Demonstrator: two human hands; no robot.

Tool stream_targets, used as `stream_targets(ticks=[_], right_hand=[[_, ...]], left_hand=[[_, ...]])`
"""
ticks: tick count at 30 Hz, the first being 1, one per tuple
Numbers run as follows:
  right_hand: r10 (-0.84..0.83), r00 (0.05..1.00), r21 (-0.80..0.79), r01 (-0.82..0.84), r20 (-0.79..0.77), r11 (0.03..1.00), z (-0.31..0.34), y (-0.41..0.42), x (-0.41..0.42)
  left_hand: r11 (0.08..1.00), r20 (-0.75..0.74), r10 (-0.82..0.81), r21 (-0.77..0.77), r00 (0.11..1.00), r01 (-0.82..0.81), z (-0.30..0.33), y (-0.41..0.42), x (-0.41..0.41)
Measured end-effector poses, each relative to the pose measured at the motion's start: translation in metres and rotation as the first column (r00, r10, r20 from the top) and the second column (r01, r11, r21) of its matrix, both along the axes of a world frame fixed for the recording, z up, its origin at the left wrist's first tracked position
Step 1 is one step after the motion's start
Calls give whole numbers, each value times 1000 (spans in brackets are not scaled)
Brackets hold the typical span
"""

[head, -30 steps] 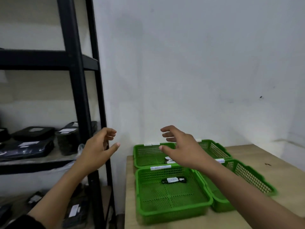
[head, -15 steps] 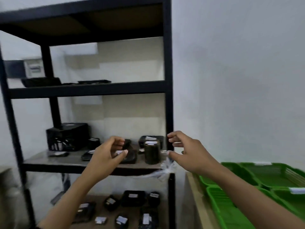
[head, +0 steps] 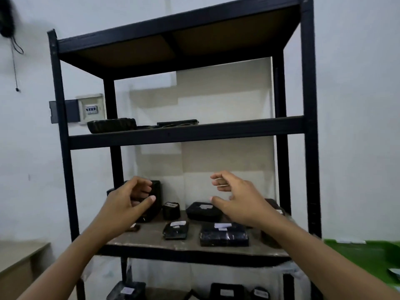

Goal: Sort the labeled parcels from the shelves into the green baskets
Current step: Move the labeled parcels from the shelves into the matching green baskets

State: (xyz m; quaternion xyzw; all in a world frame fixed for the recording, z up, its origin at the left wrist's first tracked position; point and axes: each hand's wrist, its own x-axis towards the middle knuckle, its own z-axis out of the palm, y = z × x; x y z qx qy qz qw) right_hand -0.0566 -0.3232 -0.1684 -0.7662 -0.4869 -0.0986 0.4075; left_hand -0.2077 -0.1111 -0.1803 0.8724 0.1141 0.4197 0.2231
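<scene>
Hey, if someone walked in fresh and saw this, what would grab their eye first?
Probably the tall black shelf rack filling the middle of the view, with black wrapped parcels bearing white labels on its lower shelf. Next, two bare hands, left hand and right hand, raised in front of that shelf, holding nothing. A green basket shows at the right edge.

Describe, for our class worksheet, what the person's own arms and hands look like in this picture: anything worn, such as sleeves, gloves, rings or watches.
Both the left hand and the right hand are bare: no gloves, and no rings show on the fingers in view. Both forearms are uncovered from wrist to the picture's lower edge, with no sleeve, watch or bracelet visible. No markings show.
</scene>
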Motion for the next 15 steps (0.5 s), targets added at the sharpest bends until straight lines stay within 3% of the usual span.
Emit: stream_targets(ticks=[6,10,15], right_hand=[[-39,988,85,27,150,996,51,74,46],[-88,966,197,40,242,980,108,122,84],[-200,921,175,148,334,973,176,182,134]], left_hand=[[998,109,-64,29,992,62,54,55,50],[977,212,-185,-63,959,203,118,92,102],[993,130,-117,26,985,115,177,141,169]])
